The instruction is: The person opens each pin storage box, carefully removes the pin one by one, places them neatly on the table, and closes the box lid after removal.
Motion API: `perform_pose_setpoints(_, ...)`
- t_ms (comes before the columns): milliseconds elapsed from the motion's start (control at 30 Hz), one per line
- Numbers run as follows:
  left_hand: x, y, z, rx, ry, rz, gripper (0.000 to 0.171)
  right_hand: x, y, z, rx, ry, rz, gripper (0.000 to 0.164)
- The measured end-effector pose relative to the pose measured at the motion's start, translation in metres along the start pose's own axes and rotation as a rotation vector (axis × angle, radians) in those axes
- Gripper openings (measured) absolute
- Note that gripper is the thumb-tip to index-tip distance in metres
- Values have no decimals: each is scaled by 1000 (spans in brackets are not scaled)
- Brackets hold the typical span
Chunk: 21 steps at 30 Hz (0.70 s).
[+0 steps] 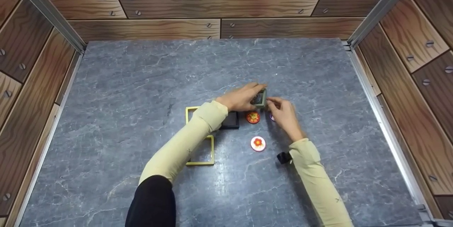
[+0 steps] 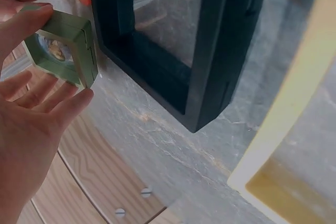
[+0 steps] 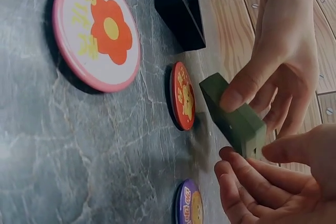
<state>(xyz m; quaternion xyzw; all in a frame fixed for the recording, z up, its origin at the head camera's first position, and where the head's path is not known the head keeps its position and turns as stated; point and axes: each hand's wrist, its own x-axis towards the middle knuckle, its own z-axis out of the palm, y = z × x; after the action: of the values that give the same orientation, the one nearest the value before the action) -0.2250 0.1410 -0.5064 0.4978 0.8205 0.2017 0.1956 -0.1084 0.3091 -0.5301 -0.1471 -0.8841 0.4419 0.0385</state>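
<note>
My left hand point(image 1: 242, 97) holds a small green display frame point(image 1: 262, 100) off the table, thumb on one side and fingers on the other. Behind its clear film, a round gold-and-blue piece point(image 2: 52, 48) shows in the left wrist view. At the frame's right end is my right hand point(image 1: 285, 115), its thumb and curled fingers pinching the corner in the right wrist view. Below the hands lie a red round badge point(image 1: 253, 117) and a purple badge point(image 3: 190, 203), partly hidden by the right hand in the head view. A white badge with a red flower point(image 1: 258, 143) lies nearer me.
Left of the badges stands a black frame point(image 1: 230, 126), partly covered by my left sleeve. Two yellow frames point(image 1: 213, 151) lie further left, also partly under that arm. The grey marbled table point(image 1: 124, 78) is bordered by wood-patterned walls point(image 1: 212, 2).
</note>
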Motion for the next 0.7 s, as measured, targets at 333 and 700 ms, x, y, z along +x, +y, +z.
perform_pose_setpoints(333,-17,4,1,-42,56,47,88,1,3,-1,173,-43,55,37)
perform_pose_setpoints(700,-32,2,1,-82,85,34,93,5,2,-7,356,-217,135,44)
